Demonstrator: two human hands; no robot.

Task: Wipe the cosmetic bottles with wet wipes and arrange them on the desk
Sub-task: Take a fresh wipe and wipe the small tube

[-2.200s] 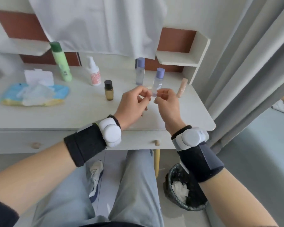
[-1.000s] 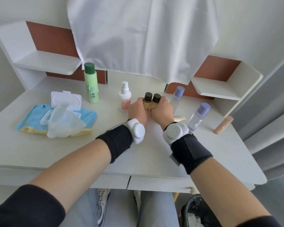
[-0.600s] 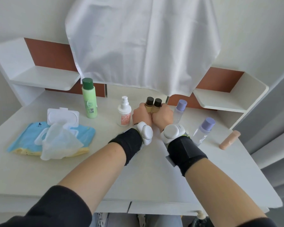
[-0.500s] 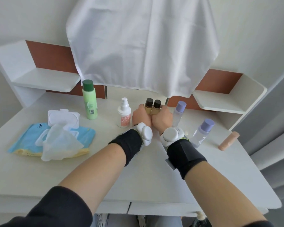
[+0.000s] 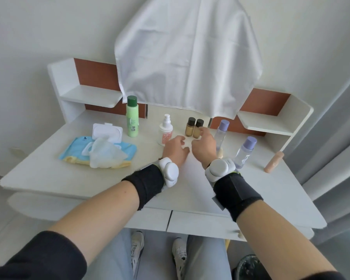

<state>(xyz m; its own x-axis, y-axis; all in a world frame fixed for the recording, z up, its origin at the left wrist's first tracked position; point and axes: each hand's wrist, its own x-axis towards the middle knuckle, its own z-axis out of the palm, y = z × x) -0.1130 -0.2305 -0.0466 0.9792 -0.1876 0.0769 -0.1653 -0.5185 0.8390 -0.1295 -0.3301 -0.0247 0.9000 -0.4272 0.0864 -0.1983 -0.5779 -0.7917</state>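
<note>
Two small amber bottles with black caps (image 5: 194, 127) stand side by side at the back of the white desk (image 5: 89, 172). My left hand (image 5: 175, 149) and my right hand (image 5: 204, 146) hover just in front of them, fingers relaxed and holding nothing. A green bottle (image 5: 132, 116) and a white pump bottle (image 5: 166, 130) stand to the left. Two clear bottles with purple caps (image 5: 221, 132) (image 5: 246, 150) stand to the right. A beige tube (image 5: 274, 162) lies near the right edge. A blue wet-wipe pack (image 5: 101, 148) lies open at the left with a wipe pulled out.
A white cloth (image 5: 188, 57) hangs over the desk's back between two small shelves (image 5: 93, 96) (image 5: 269, 122). Grey curtains (image 5: 339, 138) hang at the right. A black bin (image 5: 251, 267) sits on the floor at the lower right, beside my legs.
Both hands have let go of the two amber bottles and drawn back a little toward me. The bottles stay standing together at the back of the desk.
</note>
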